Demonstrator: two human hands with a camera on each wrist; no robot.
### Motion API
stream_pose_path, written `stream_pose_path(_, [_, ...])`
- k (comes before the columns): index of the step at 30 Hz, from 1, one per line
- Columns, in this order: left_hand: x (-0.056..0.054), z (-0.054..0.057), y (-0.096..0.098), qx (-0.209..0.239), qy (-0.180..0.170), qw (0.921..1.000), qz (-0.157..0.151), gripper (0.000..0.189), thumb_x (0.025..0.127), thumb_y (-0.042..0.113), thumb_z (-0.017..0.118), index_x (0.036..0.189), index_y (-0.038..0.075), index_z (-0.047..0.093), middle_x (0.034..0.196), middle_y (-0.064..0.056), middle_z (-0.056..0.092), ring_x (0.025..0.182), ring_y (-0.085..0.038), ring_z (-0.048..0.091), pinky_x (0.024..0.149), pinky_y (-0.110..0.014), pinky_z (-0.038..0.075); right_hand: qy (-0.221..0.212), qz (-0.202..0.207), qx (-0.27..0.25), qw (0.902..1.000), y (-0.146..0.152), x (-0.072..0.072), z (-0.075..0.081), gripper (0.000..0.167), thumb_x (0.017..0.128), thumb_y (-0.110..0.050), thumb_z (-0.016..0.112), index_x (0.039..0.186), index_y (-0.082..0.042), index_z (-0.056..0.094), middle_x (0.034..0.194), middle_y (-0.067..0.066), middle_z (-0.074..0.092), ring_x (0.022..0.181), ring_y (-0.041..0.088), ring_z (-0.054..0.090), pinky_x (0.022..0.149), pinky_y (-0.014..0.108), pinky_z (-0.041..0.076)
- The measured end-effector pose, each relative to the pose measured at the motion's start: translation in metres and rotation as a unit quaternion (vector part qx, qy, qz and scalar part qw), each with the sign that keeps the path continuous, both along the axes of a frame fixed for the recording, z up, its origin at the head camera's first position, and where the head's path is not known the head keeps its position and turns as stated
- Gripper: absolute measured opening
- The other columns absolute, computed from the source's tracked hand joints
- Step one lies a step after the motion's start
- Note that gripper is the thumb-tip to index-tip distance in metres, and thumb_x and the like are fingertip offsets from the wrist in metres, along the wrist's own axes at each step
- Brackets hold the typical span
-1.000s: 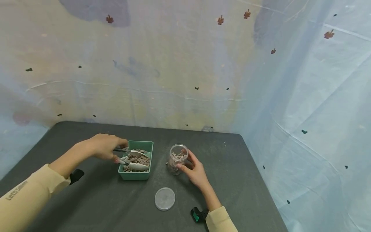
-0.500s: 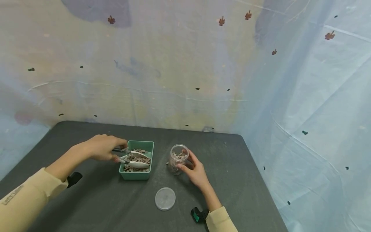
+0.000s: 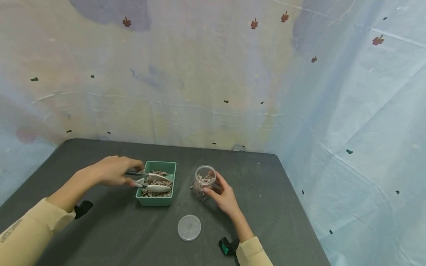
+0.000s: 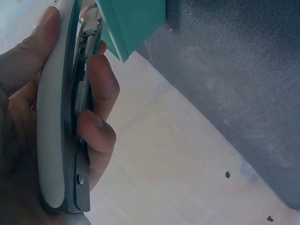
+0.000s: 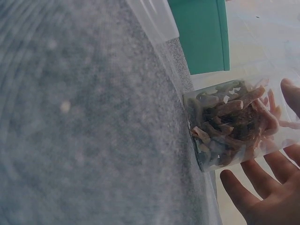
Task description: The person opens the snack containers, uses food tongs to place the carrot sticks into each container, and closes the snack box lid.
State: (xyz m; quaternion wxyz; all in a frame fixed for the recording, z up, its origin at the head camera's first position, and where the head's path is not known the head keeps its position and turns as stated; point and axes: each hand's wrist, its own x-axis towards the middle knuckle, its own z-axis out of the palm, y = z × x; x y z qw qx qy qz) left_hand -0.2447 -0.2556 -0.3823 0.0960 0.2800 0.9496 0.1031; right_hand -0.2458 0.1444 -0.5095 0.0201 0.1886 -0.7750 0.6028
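While the dark grey surface (image 3: 110, 236) is filling the lower half of the head view, the left hand (image 3: 114, 170) is reaching in from the lower left and gripping a pair of tongs (image 3: 151, 181), fingers and thumb curled round the handles. In the left wrist view the fingers (image 4: 101, 84) are wrapping the grey and white handles of the tongs (image 4: 61, 140), squeezing them close together. The white tips are lying over the green tray (image 3: 155, 201), which is sitting just left of centre on the surface, and they are resting among the brown pieces (image 3: 156, 183) piled inside it; whether the tips are pinching a piece, I cannot tell.

Just right of the tray, a clear jar (image 3: 203, 181) is standing upright with no lid on it, partly filled with the same brown pieces. The right hand (image 3: 225, 197) is coming in from the lower middle of the frame and cupping the jar from the right and near side, thumb and fingers loosely bent round its wall. In the right wrist view the jar (image 5: 239, 124) is showing its brown and pale pieces through the wall, with the fingertips (image 5: 236, 187) lying beside it and the green tray (image 5: 201, 33) at the top of the frame.

Below the gap between tray and jar, a round clear lid (image 3: 189, 228) is lying flat on the surface, apart from both.
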Motion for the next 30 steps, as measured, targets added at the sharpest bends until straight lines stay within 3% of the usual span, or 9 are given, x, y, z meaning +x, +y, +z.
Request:
stream_pose_path(16, [0.005,-0.008,-0.012,0.043,-0.004,0.9990,0.016,0.049,0.091,0.039,0.081,0.131,0.016,0.067,0.124,-0.005,0.070,0.104,-0.033,0.070,0.080,-0.054,0.057,0.000,-0.004,0.006,1.0000,-0.001,0.001,0.000,0.075,0.095,-0.012,0.079,0.160,-0.017,0.042,0.156,0.006,0.051,0.141,0.029,0.051,0.110,0.049,0.048])
stream_pose_path(30, [0.014,-0.013,-0.020,0.069,-0.001,0.9968,0.041,0.046,0.092,0.041,0.079,0.131,0.020,0.068,0.124,-0.003,0.070,0.110,-0.035,0.068,0.082,-0.058,0.055,-0.002,-0.005,0.006,1.0000,0.000,0.001,-0.001,0.074,0.095,-0.012,0.078,0.160,-0.017,0.042,0.157,0.005,0.051,0.142,0.028,0.051,0.110,0.047,0.049])
